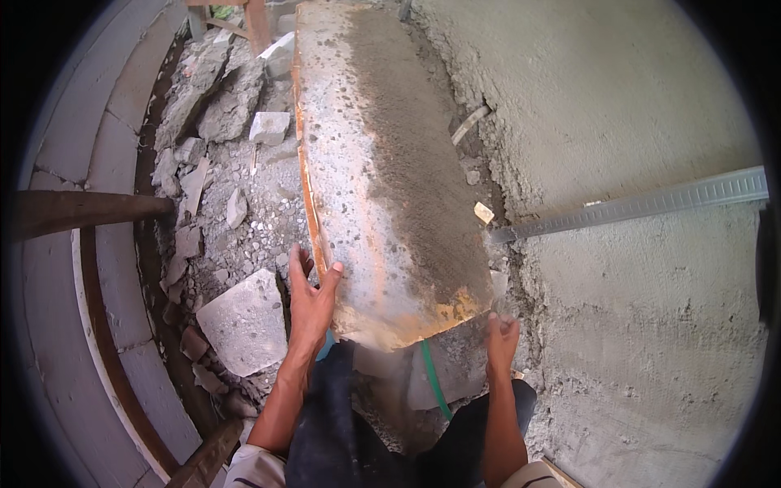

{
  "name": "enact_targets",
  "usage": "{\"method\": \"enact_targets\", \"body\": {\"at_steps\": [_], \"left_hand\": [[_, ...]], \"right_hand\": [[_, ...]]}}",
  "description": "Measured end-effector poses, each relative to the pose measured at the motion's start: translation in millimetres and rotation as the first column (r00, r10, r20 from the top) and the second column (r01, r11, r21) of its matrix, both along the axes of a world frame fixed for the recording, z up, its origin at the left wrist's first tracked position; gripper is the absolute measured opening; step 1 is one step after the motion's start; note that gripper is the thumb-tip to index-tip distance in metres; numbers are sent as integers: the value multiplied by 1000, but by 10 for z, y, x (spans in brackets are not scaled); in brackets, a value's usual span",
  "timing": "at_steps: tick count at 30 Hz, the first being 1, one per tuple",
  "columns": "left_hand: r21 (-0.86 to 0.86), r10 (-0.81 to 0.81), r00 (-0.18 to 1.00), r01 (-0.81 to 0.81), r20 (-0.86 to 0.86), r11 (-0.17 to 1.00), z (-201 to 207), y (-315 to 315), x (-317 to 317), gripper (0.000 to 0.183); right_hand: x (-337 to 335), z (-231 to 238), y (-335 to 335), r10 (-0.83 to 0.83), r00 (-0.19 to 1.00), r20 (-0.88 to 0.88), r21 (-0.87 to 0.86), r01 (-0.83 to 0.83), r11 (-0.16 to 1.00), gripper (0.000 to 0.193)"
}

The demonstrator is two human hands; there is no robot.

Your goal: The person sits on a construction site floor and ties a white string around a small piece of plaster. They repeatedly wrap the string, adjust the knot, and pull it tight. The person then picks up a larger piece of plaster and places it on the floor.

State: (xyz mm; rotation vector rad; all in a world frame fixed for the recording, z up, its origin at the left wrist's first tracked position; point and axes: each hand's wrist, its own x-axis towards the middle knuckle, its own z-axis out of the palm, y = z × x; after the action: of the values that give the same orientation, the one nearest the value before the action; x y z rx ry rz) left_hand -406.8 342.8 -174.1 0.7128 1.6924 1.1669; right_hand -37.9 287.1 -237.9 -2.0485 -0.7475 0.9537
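A long mortar-crusted board [346, 163] with an orange edge reaches away from me, its near edge by my knees. My left hand [311, 305] is at the board's near left side. Its thumb overlaps the edge and its fingers stretch apart. Beside the near right corner is my right hand [503, 337], fingers curled together. Whether it pinches anything I cannot make out. A green strap [436, 381] hangs below the near edge, which looks hazy. Most of the underside is hidden.
Broken concrete and gravel [244, 175] cover the ground at left, with a flat slab [246, 323] by my left forearm. A plastered wall [634, 325] rises at right, with a metal channel [643, 203] against it. A wooden pole [98, 210] juts from the left block wall [73, 146].
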Motion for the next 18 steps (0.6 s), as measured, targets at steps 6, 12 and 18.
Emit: {"method": "enact_targets", "body": {"at_steps": [6,12,18], "left_hand": [[34,11,998,-9,-59,999,-173,55,171,90],[-47,-23,999,22,-30,999,-91,124,217,67],[-31,46,991,-42,129,999,-359,103,179,59]], "right_hand": [[179,-87,185,-15,976,-215,-64,1,998,46],[-369,-43,-144,-233,524,-820,-235,64,970,50],[-527,-126,191,-249,317,-915,-172,250,953,41]]}}
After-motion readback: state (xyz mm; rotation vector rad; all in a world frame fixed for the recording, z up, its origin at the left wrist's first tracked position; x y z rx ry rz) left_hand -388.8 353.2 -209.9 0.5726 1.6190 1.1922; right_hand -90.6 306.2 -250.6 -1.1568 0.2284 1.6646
